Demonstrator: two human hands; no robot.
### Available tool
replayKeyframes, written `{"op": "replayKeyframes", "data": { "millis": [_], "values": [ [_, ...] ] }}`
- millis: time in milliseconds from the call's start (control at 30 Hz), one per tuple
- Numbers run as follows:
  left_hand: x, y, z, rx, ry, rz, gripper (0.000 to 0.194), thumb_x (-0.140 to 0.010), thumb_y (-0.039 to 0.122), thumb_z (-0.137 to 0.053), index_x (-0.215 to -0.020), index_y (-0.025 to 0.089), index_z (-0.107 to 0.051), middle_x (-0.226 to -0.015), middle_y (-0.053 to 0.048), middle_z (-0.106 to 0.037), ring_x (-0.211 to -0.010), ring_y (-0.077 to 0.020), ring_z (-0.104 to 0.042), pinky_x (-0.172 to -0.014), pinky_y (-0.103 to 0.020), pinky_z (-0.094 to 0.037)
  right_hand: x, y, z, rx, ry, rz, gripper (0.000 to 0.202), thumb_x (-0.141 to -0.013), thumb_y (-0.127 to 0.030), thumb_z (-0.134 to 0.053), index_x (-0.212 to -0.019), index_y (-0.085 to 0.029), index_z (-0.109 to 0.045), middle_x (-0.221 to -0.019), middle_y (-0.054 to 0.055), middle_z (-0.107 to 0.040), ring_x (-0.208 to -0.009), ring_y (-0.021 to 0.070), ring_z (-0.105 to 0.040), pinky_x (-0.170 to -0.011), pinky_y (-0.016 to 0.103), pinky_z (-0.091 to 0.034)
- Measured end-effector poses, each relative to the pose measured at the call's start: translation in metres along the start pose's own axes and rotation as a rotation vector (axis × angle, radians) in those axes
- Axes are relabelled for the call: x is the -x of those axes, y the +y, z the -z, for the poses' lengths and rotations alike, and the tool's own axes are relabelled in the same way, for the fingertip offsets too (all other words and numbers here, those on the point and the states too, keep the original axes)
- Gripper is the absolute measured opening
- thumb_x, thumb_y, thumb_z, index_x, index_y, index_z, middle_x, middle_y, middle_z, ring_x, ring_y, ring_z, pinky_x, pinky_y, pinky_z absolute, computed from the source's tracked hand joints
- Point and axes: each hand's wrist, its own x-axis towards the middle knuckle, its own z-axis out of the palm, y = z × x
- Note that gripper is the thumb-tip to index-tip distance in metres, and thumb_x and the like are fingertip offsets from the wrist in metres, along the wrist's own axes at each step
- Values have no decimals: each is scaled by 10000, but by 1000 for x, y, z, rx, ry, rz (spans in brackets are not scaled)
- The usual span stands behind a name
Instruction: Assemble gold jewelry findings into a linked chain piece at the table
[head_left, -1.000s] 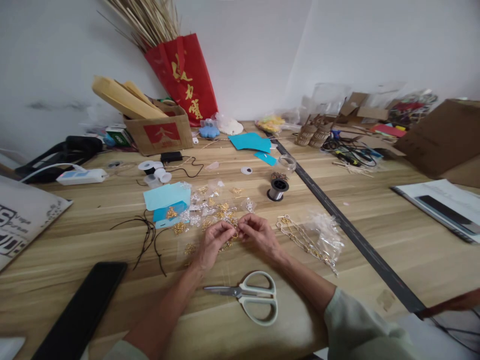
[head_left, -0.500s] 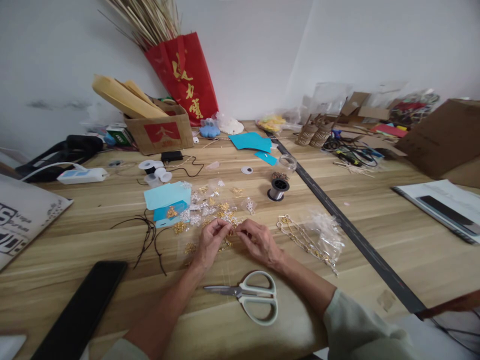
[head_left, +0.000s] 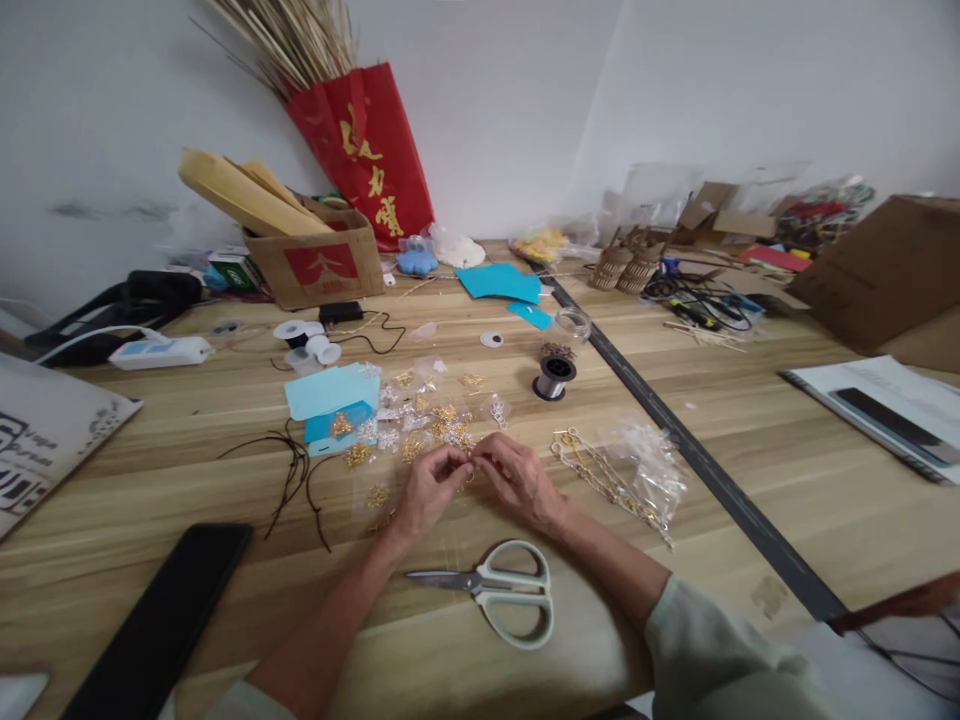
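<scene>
The left hand (head_left: 433, 486) and right hand (head_left: 517, 478) pinch close together, contents indiscernible, beyond one pair of scissors (head_left: 484, 590). One red bag (head_left: 367, 150) bears three gold characters.

Left hand (head_left: 431, 487) and right hand (head_left: 523, 482) meet fingertip to fingertip, scissors (head_left: 491, 592) on the near side, wire spool (head_left: 555, 379) far right of them

Plain grey-green sleeves (head_left: 716, 640), ending near elbows.
</scene>
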Motion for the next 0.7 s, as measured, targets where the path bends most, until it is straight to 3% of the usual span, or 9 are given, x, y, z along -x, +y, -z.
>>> {"op": "replayKeyframes", "data": {
  "millis": [233, 400, 700],
  "values": [
    [2, -1, 1, -189, 37, -127, 54, -736, 197, -596, -698, 175, -628, -686, -21, -635, -632, -142, -579, -610, -239, -464, -2, 3, -2, -57, 16, -168, 119, -861, -194, -488, -838, -170, -603, -776, 43, -625, -693, 142, -569, -614, 233, -427],
    [4, -1, 3, -429, 67, -363, 102, -781, 155, -551, -725, 187, -631, -760, -58, -644, -735, -173, -599, -701, -287, -475, -3, 7, -1, -48, -105, -284, 119, -840, -191, -503, -820, -152, -613, -714, 17, -612, -621, 118, -533, -572, 208, -393],
    [8, -6, 4, -740, -41, -709, 185, -866, 103, -434, -852, 172, -605, -962, -89, -629, -900, -168, -609, -813, -300, -509, -5, 2, 11, 10, -271, -327, 163, -840, -180, -478, -798, -135, -629, -663, 1, -592, -589, 99, -479, -557, 195, -338]
  ]
}}
